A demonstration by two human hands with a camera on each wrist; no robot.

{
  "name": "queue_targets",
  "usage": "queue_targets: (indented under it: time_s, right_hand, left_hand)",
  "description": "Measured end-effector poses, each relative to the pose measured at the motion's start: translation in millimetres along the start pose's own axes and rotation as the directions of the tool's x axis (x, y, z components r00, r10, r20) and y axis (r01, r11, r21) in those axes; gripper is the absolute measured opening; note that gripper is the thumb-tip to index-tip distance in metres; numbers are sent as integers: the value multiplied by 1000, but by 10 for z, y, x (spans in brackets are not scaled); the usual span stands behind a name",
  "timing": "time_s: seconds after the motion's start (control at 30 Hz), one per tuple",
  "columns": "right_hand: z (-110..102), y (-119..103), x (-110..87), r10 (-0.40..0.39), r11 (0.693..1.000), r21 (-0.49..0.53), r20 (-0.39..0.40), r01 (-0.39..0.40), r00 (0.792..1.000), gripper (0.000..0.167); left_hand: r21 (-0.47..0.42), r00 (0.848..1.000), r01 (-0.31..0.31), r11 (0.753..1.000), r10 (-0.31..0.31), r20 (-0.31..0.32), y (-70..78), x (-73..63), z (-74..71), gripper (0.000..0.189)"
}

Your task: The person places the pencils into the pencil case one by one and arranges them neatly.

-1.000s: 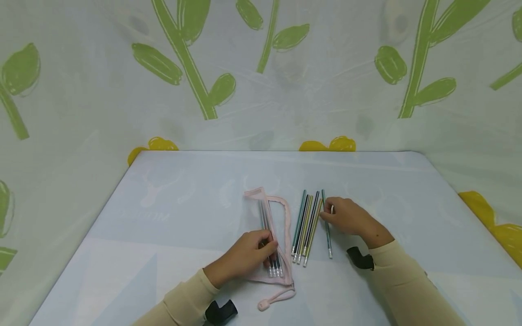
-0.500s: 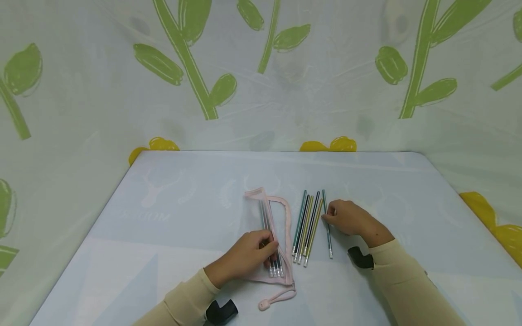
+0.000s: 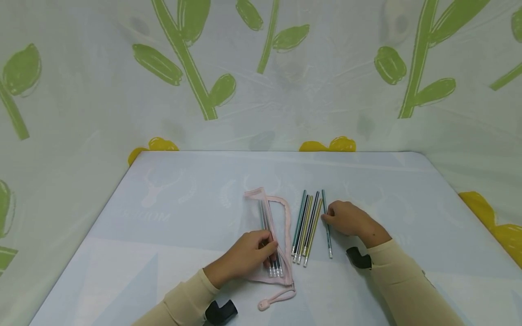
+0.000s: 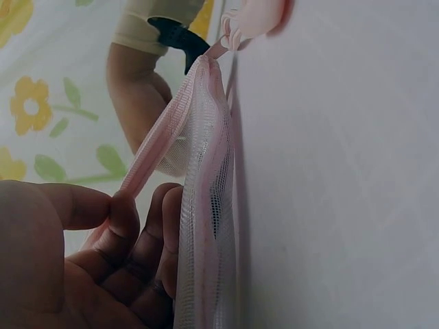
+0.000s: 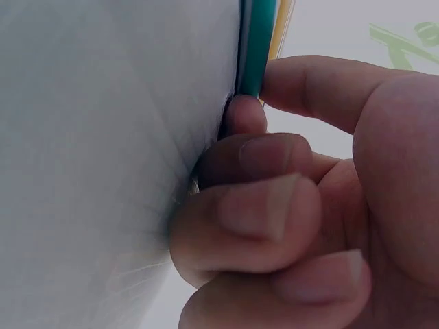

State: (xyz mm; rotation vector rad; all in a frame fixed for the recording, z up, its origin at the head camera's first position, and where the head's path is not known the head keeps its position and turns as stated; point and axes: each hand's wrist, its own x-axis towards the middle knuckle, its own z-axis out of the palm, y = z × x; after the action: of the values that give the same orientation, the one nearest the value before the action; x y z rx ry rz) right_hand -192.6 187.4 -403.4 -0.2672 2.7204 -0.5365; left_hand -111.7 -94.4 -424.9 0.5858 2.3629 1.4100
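Observation:
A pink mesh pencil case (image 3: 287,217) lies open on the table, with several pencils (image 3: 276,269) inside it. My left hand (image 3: 246,253) pinches its edge; in the left wrist view, thumb and index finger grip the pink trim (image 4: 154,147). To the right of the case lies a row of loose teal, dark and yellow-green pencils (image 3: 306,228), eraser ends toward me. A separate teal pencil (image 3: 328,240) lies just right of that row. My right hand (image 3: 348,219) pinches it between thumb and index finger, seen in the right wrist view around the teal shaft (image 5: 258,48).
The case's zipper cord and pink pull (image 3: 264,305) lie at its near end. A pale patterned cloth covers the table (image 3: 163,262). Behind it hangs a white curtain (image 3: 326,90) with green leaves and yellow flowers. Black straps (image 3: 359,258) sit at both wrists.
My right hand has shifted slightly down and its fingers have closed up beside the teal pencil. The left hand, the case and the loose pencils stay where they were.

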Motion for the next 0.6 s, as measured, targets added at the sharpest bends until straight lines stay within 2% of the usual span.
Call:
queue_targets:
  time_s: [0.6]
  right_hand:
    - [-30,-13,10,19,1000,-10,-14,-19,1000,30]
  left_hand:
    - [6,1000,1,1000,-1,-3,-1,-11,-6,25]
